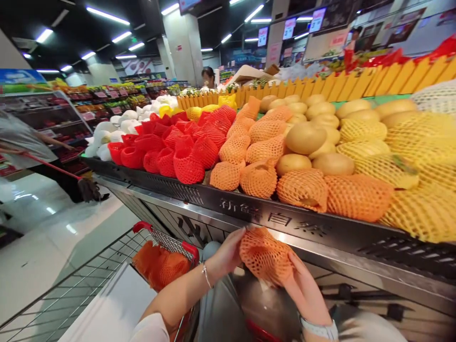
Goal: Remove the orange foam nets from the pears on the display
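An orange foam net sleeve [267, 256] is held between my two hands, in front of the display's metal edge. My left hand [231, 251] grips its left rim with the fingertips. On the opposite side, my right hand [305, 280] pinches it between thumb and fingers. Whether a fruit sits inside the sleeve, I cannot tell. Just beyond my hands lie round yellow-brown fruits [306, 137], some bare. Others nearby wear orange nets [258, 178] or yellow nets [409, 199].
A shopping cart [195, 251] stands at my left, with more orange foam nets [160, 266] and a white box [107, 304]. A black tray wall [199, 194] fronts the display. Red-netted fruits [188, 159] lie further left. Another person [24, 137] holds a red-handled mop [89, 190].
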`<action>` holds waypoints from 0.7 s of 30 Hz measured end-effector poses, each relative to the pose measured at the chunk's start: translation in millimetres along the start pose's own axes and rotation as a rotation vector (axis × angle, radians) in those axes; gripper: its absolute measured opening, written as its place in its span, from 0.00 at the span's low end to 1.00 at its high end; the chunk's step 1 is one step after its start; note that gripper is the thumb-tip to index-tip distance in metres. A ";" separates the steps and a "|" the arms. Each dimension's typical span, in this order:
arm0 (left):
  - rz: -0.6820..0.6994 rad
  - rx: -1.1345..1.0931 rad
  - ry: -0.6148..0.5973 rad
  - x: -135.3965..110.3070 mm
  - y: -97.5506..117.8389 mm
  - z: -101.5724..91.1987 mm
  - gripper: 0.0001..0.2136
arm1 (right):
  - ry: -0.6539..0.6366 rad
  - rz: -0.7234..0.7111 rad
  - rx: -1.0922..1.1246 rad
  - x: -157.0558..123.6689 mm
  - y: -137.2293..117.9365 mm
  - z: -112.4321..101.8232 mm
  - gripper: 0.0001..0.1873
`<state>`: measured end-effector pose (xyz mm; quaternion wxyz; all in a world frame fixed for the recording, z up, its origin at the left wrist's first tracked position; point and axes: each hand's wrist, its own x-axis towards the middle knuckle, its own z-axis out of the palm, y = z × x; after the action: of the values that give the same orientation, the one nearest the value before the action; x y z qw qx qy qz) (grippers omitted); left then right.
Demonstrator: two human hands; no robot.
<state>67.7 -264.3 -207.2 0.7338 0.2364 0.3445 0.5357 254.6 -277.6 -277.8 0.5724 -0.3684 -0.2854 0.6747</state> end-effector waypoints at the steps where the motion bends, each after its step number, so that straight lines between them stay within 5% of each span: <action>1: 0.008 0.022 0.007 0.7 2.5 -0.1 0.19 | 0.007 0.028 0.035 1.4 0.3 3.2 0.19; 7: 0.098 0.216 -0.110 5.5 6.5 -10.4 0.26 | 0.038 0.121 0.332 -2.1 -7.8 32.9 0.19; 13: -0.079 0.629 -0.198 1.9 6.8 -17.4 0.29 | 0.051 0.022 0.260 -14.6 -11.1 40.8 0.19; 17: 0.010 0.679 -0.293 2.0 4.3 -11.8 0.25 | -0.011 0.006 0.255 -15.3 -12.1 45.6 0.17; 21: 0.062 0.745 -0.256 3.5 -0.1 -10.2 0.21 | 0.006 -0.017 0.206 -13.5 -10.9 48.2 0.18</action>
<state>60.6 -261.2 -214.7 0.6181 0.5617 0.4138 0.3621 222.1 -287.1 -239.4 0.6139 -0.3069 -0.2161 0.6944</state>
